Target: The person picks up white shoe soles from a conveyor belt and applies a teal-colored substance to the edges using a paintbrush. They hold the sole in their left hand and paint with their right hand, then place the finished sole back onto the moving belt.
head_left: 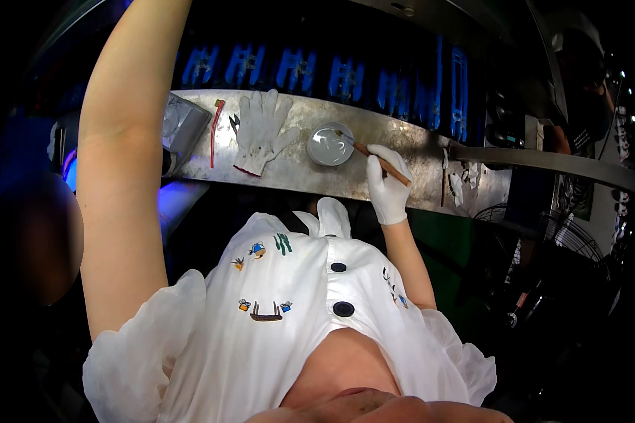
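My right hand (388, 194), in a white glove, is closed around the wooden handle of a brush (382, 163). The brush slants down to the left, and its tip is over or in a round white bowl (312, 148) that holds a pale, whitish substance. My left arm (130, 134) is bare and stretches up past the top edge, so the left hand is out of view. Left of the bowl lies a white knit glove (261, 134). Beside it are small dark snips (234, 123) and a red-handled toothbrush (214, 137).
These things rest on a narrow, stained metal ledge (296, 175). A grey box (189, 123) stands at its left end. Beyond the ledge runs a row of blue-lit fixtures (296, 68). On the right are a curved metal bar (550, 161), scraps (457, 189) and a wire-caged fan (571, 236).
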`<state>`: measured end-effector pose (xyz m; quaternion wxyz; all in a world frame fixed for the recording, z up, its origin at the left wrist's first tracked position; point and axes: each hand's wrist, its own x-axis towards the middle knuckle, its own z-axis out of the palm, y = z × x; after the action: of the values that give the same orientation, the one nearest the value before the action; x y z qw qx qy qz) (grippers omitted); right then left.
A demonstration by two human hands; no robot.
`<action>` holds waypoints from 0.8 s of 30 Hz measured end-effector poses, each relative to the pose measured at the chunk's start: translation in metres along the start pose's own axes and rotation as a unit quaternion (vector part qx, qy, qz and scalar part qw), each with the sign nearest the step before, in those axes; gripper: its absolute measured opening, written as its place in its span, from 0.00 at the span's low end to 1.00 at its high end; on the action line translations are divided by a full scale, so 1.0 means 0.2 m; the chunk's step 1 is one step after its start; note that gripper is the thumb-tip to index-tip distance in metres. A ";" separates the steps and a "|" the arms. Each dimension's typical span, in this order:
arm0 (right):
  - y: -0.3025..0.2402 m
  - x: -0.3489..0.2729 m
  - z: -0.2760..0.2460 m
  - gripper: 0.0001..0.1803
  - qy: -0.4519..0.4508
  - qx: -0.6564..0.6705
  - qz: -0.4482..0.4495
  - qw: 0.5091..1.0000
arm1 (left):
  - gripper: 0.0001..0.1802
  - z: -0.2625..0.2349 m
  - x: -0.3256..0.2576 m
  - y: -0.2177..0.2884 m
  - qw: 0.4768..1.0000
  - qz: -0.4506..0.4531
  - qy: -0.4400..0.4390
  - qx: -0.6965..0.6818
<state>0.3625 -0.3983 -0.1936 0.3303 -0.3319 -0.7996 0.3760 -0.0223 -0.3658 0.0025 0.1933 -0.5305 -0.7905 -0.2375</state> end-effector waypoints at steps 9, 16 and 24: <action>-0.07 -0.04 -0.03 0.08 -0.020 -0.097 -0.145 0.984 | 0.12 -0.27 -0.09 0.19 0.993 0.022 0.026 -0.115; -0.09 -0.04 -0.01 0.09 -0.004 -0.106 -0.184 0.977 | 0.33 -0.10 -0.21 0.01 0.649 -0.197 0.213 -0.703; -0.17 -0.01 0.03 0.08 -0.002 -0.127 -0.210 0.970 | 0.39 0.01 -0.04 -0.24 0.140 -0.256 -0.038 -0.956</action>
<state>0.3503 -0.4195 -0.1685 0.3557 -0.1956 -0.8930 0.1943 -0.0632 -0.3861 -0.0119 -0.5710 -0.0662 -0.0268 -0.8178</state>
